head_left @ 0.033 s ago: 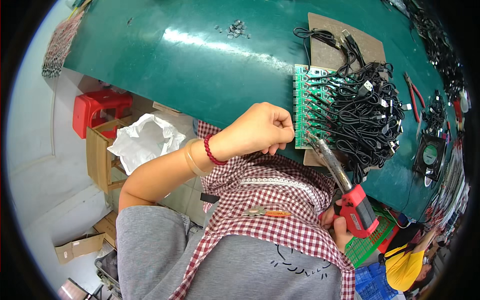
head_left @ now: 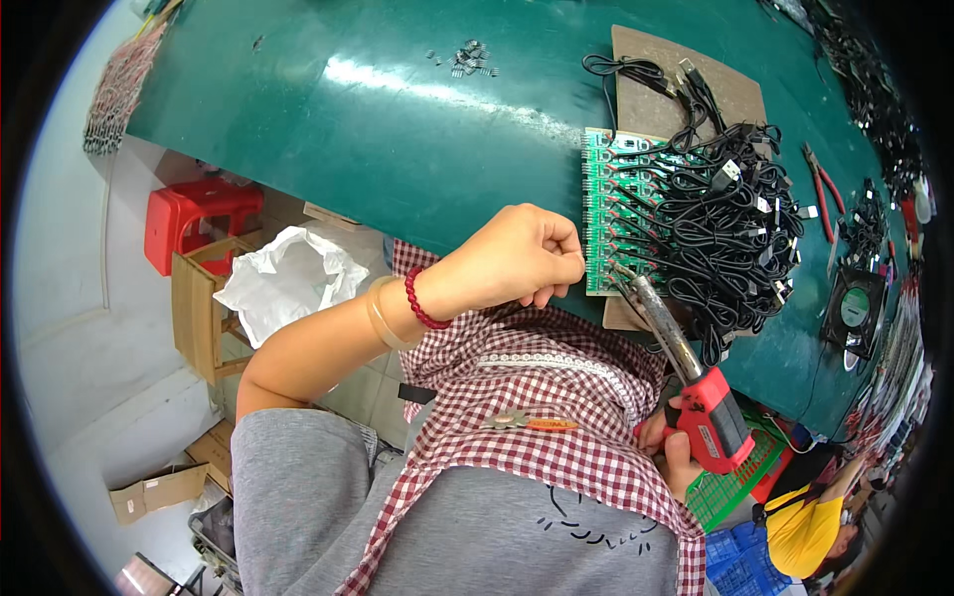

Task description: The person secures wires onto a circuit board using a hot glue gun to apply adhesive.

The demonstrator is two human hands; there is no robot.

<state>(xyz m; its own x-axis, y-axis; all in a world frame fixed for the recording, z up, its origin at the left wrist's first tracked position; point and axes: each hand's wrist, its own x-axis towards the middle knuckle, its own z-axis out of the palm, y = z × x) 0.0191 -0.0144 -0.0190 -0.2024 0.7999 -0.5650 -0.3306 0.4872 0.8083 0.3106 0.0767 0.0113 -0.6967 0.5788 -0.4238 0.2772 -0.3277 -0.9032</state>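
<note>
Circuit boards (head_left: 598, 204), green and set in a row, lie over a brown panel (head_left: 646, 99) on the green table (head_left: 447, 149) ahead of me to the right, black cables (head_left: 715, 214) running off their right side. My right hand (head_left: 679, 465) is wrapped round the handle of a soldering iron (head_left: 684, 363) whose tip is at the row's near end, while my left hand (head_left: 542, 256) curls beside the left edge, and I can't tell whether it pinches anything. I judge this to be soldering a wire joint, so the next move calls for a steady tip.
</note>
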